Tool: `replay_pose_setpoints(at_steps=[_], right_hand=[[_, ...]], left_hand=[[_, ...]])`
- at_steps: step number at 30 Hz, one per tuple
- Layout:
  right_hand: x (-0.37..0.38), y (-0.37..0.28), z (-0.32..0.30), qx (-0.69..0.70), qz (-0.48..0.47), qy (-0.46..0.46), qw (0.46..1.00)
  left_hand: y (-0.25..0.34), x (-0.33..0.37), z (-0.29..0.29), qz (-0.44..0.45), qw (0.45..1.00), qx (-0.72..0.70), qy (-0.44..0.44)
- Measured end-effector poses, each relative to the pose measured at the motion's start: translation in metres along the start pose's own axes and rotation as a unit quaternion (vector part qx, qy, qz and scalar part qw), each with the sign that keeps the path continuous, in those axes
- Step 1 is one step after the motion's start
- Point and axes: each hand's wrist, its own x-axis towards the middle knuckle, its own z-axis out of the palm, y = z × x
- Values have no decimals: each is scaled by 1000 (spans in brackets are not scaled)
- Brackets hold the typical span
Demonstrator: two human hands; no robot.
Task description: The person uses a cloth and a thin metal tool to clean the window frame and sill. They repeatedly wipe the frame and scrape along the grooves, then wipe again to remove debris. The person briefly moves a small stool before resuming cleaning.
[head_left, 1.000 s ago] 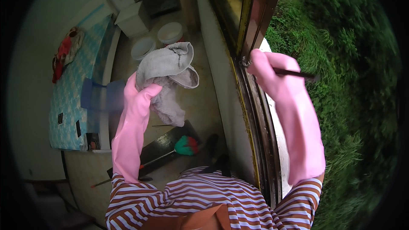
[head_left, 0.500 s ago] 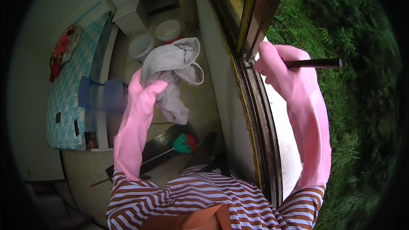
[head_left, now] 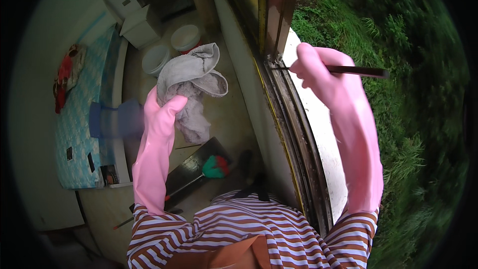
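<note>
Both my hands wear long pink rubber gloves. My left hand point(head_left: 167, 104) is closed on a crumpled grey towel point(head_left: 186, 69), which hangs over the fingers and down inside the room. My right hand point(head_left: 318, 72) is out over the pale outer sill, closed round a slim tool with a dark handle point(head_left: 366, 71). Its thin tip points left, to the dirty window track point(head_left: 294, 114), near the foot of the brown window frame point(head_left: 282, 20). Whether the tip touches the track I cannot tell.
Left of the window wall stand two buckets point(head_left: 156, 60), a blue chair point(head_left: 117, 119) and a bed with a blue patterned cover point(head_left: 84, 124). A green and red duster point(head_left: 215, 167) lies below by a dark board point(head_left: 186, 169). Outside are green plants point(head_left: 398, 134).
The tool's thin tip now shows past my right fingers, over the window track. My left hand still holds the towel. The whole view has shifted slightly.
</note>
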Motion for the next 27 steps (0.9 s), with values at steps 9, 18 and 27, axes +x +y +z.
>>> replay_pose_setpoints(at_steps=[9, 18, 27], right_hand=[[-15, 2, -16, -7, -15, -44, 999], [-26, 16, -15, 26, 1, -65, 998], [-23, 15, 4, 28, -95, -98, 990]], left_hand=[[3, 3, -7, 11, 999, 21, -33], [7, 5, -1, 4, 997, 45, -58], [-1, 3, 1, 3, 997, 42, -69]])
